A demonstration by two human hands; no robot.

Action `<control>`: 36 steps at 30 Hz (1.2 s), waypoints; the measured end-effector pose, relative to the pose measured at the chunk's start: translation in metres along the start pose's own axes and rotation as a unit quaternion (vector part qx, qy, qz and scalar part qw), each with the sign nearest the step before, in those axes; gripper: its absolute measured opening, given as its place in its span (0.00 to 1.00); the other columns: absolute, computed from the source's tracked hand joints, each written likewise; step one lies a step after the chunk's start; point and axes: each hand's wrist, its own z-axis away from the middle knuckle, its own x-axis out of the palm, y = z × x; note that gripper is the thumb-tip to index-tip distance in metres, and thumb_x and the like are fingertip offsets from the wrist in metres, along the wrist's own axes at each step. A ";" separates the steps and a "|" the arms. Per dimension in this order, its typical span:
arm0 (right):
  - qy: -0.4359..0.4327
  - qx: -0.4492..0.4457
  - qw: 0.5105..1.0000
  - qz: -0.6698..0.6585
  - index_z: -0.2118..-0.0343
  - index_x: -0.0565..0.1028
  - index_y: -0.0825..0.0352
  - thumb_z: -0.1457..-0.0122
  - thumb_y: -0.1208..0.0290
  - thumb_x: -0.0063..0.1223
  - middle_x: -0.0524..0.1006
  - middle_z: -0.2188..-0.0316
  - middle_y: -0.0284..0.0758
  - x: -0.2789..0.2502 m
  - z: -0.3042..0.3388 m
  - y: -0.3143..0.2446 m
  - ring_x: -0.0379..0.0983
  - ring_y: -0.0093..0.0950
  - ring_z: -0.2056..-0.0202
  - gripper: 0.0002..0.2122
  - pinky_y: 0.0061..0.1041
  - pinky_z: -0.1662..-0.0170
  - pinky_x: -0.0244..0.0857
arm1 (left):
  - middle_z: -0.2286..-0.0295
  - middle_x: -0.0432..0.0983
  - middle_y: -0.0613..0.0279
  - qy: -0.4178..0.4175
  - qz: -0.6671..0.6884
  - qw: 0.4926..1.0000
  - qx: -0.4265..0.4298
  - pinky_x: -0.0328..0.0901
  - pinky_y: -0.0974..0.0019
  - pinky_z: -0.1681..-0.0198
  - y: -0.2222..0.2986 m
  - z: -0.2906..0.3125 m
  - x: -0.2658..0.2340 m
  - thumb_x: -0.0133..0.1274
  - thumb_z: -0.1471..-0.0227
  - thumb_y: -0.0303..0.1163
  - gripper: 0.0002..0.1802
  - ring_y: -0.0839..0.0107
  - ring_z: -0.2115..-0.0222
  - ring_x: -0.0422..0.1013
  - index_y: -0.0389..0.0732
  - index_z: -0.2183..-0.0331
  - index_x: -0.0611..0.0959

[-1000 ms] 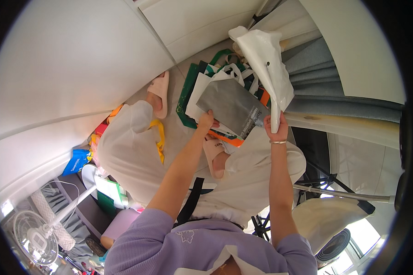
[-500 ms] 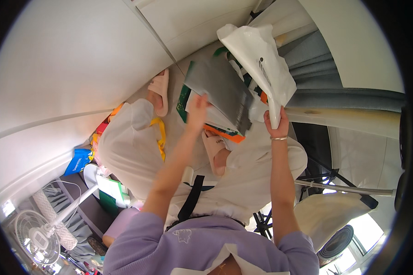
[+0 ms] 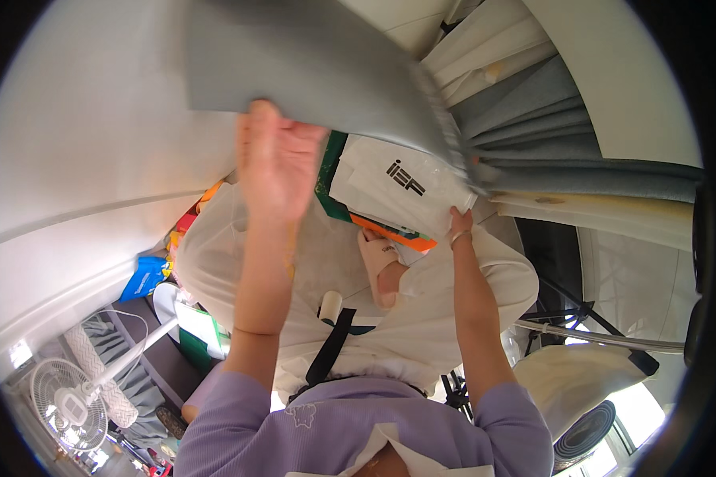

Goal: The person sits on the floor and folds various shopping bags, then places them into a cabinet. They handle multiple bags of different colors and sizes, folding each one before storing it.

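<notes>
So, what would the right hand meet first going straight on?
The right hand would meet the white bag at its fingertips; beyond, perhaps the grey bag, though depth is unclear.

The large, flat plastic bag [image 3: 310, 67] is smoky grey; the glossy, rectangular white plastic bag [image 3: 367, 171] bears black lettering [image 3: 411, 183]. The ribbed, short-sleeved lilac shirt [image 3: 350, 413] carries a white line drawing [image 3: 302, 412].

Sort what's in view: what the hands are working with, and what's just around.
In use:
flat grey bag, in left hand
white plastic bag, in right hand
green bag, beneath

Just around:
white fan
blue bag
rolled mat
</notes>
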 end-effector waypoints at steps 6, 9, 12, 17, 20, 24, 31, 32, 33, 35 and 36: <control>-0.025 -0.007 1.000 -0.010 0.61 0.63 0.67 0.58 0.68 0.45 0.67 0.67 0.34 -0.019 -0.018 0.011 0.62 0.27 0.67 0.18 0.24 0.65 0.56 | 0.69 0.66 0.59 0.188 0.001 0.952 -0.242 0.60 0.66 0.63 -0.113 0.049 -0.018 0.38 0.53 0.34 0.12 0.68 0.69 0.66 0.35 0.69 0.66; -0.029 0.012 0.999 -0.023 0.61 0.62 0.66 0.59 0.64 0.43 0.65 0.65 0.33 -0.019 -0.022 0.018 0.61 0.27 0.65 0.20 0.26 0.64 0.56 | 0.70 0.66 0.56 0.307 -0.083 0.876 -0.363 0.61 0.69 0.66 -0.180 0.101 -0.081 0.38 0.54 0.34 0.14 0.67 0.73 0.67 0.32 0.69 0.65; -0.017 0.060 0.997 -0.048 0.60 0.62 0.65 0.59 0.60 0.42 0.64 0.64 0.33 -0.022 -0.020 0.020 0.60 0.28 0.63 0.22 0.28 0.64 0.55 | 0.75 0.68 0.55 0.302 -0.198 0.832 -0.422 0.63 0.70 0.72 -0.205 0.127 -0.118 0.39 0.56 0.33 0.13 0.67 0.78 0.68 0.30 0.72 0.67; 0.025 0.124 0.979 -0.160 0.59 0.61 0.64 0.59 0.53 0.39 0.62 0.61 0.32 -0.028 -0.020 0.020 0.58 0.28 0.61 0.25 0.31 0.63 0.54 | 0.83 0.69 0.57 0.217 -0.347 0.796 -0.446 0.62 0.72 0.79 -0.213 0.143 -0.161 0.42 0.57 0.36 0.15 0.70 0.83 0.67 0.32 0.79 0.69; 0.073 0.143 0.944 -0.289 0.58 0.61 0.64 0.60 0.49 0.38 0.61 0.59 0.32 -0.045 -0.024 0.016 0.57 0.29 0.59 0.28 0.33 0.62 0.54 | 0.86 0.68 0.56 0.134 -0.466 0.724 -0.492 0.61 0.68 0.82 -0.186 0.132 -0.169 0.46 0.61 0.38 0.17 0.68 0.84 0.66 0.31 0.79 0.70; 0.110 0.134 0.953 -0.247 0.57 0.60 0.63 0.60 0.44 0.36 0.59 0.56 0.32 -0.059 -0.019 -0.016 0.56 0.29 0.57 0.31 0.35 0.62 0.53 | 0.78 0.67 0.54 0.104 -0.704 0.641 -0.288 0.60 0.66 0.75 -0.147 0.098 -0.162 0.51 0.69 0.48 0.27 0.62 0.76 0.66 0.34 0.72 0.69; 0.047 0.185 0.980 0.054 0.56 0.57 0.57 0.62 0.58 0.52 0.61 0.59 0.33 -0.034 -0.014 -0.001 0.54 0.32 0.57 0.28 0.38 0.62 0.52 | 0.65 0.62 0.50 0.026 -0.751 0.574 -0.325 0.56 0.60 0.63 -0.183 0.065 -0.172 0.50 0.76 0.57 0.42 0.57 0.64 0.60 0.35 0.62 0.65; 0.004 0.249 0.966 0.065 0.55 0.56 0.55 0.62 0.59 0.52 0.59 0.56 0.33 -0.029 -0.004 -0.011 0.52 0.35 0.56 0.28 0.40 0.61 0.51 | 0.65 0.62 0.50 0.031 -0.740 0.560 -0.372 0.56 0.59 0.63 -0.183 0.064 -0.174 0.50 0.77 0.58 0.43 0.56 0.63 0.60 0.35 0.62 0.65; -0.008 0.255 0.966 0.051 0.58 0.58 0.59 0.61 0.59 0.51 0.59 0.58 0.33 -0.028 -0.001 -0.015 0.53 0.33 0.57 0.25 0.39 0.61 0.51 | 0.65 0.62 0.49 0.019 -0.722 0.548 -0.423 0.56 0.59 0.63 -0.181 0.061 -0.177 0.50 0.77 0.59 0.44 0.57 0.63 0.60 0.34 0.62 0.64; 0.027 0.277 0.960 0.038 0.62 0.61 0.59 0.61 0.60 0.51 0.63 0.63 0.32 -0.030 -0.005 -0.016 0.56 0.29 0.60 0.21 0.35 0.61 0.53 | 0.64 0.62 0.48 -0.011 -0.678 0.521 -0.519 0.57 0.61 0.62 -0.174 0.052 -0.172 0.49 0.78 0.60 0.45 0.57 0.62 0.60 0.34 0.61 0.64; 0.043 0.287 0.956 0.032 0.64 0.63 0.59 0.61 0.60 0.51 0.64 0.65 0.32 -0.032 -0.008 -0.016 0.58 0.28 0.62 0.20 0.33 0.62 0.54 | 0.65 0.63 0.48 -0.017 -0.685 0.529 -0.500 0.57 0.61 0.63 -0.177 0.057 -0.176 0.50 0.77 0.59 0.44 0.58 0.63 0.60 0.34 0.62 0.64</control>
